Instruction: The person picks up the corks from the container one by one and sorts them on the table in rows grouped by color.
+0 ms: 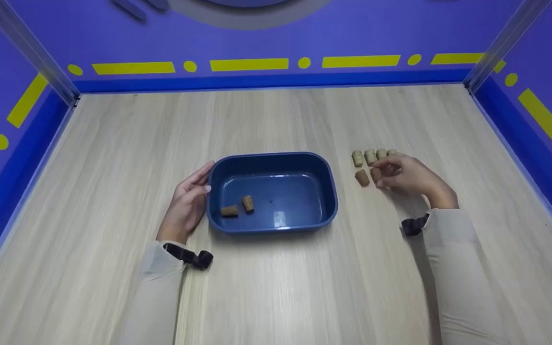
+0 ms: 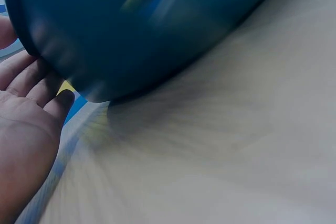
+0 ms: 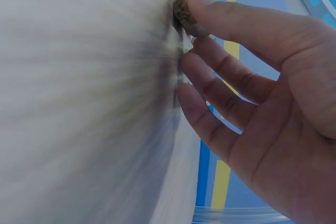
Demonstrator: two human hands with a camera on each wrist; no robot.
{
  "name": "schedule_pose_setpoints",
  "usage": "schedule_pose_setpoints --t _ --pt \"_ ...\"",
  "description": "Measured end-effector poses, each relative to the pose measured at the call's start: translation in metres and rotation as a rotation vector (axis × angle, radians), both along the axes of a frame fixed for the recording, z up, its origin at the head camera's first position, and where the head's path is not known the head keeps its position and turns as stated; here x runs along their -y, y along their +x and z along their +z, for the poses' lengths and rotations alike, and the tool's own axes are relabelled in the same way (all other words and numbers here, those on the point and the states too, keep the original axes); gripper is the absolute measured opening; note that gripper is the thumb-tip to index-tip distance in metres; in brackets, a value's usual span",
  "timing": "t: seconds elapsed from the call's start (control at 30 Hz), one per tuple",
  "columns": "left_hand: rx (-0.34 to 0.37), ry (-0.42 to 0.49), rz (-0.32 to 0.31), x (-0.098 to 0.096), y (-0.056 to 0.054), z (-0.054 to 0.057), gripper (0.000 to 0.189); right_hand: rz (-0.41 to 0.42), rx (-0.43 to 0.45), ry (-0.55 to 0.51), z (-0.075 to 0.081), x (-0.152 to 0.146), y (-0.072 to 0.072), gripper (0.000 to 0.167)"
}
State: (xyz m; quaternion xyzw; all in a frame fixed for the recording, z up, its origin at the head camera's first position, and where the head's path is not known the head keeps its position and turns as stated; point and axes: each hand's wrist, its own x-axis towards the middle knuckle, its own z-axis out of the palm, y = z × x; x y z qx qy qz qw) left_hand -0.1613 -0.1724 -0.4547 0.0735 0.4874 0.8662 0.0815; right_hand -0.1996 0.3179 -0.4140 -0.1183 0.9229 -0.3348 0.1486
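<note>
Two brown corks [image 1: 238, 207] sit in the navy plastic tub [image 1: 272, 230], toward its left end, stubby things with a speckled, slightly rough look. Tub's a rounded rectangle with a glossy floor, sitting on the pale wood-grain table [image 1: 276, 287]. Off to its right there's a loose brown cork [image 1: 362, 178], tapered and tilted a bit, plus the held cork [image 1: 375, 175] right next to it, also brown. Just behind those is a row of four pale corks [image 1: 370, 157], more of a greenish tan.

Right hand [image 1: 410, 177] comes in palm toward the left, thumb and index pinching the held cork, other three fingers loosely bent and holding nothing. Left hand [image 1: 185, 208] lies along the tub's left side, fingers pretty much straight and touching the outer wall, thumb tip at the rim.

The held cork is partly covered by fingers, and I can't tell if it's off the table. Rightmost pale one is half hidden behind the right hand. Left wrist view is blurry and cuts off most of the tub.
</note>
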Motion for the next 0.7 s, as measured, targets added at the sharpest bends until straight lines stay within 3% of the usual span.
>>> schedule_pose_setpoints --t 0.4,0.7 --pt "0.002 -0.016 0.005 0.000 -0.002 0.000 0.063 0.002 0.022 0.003 0.007 -0.001 0.001 0.048" --pt "0.007 -0.020 0.008 0.001 -0.001 -0.001 0.063 0.005 -0.004 0.020 0.022 0.007 -0.001 0.040"
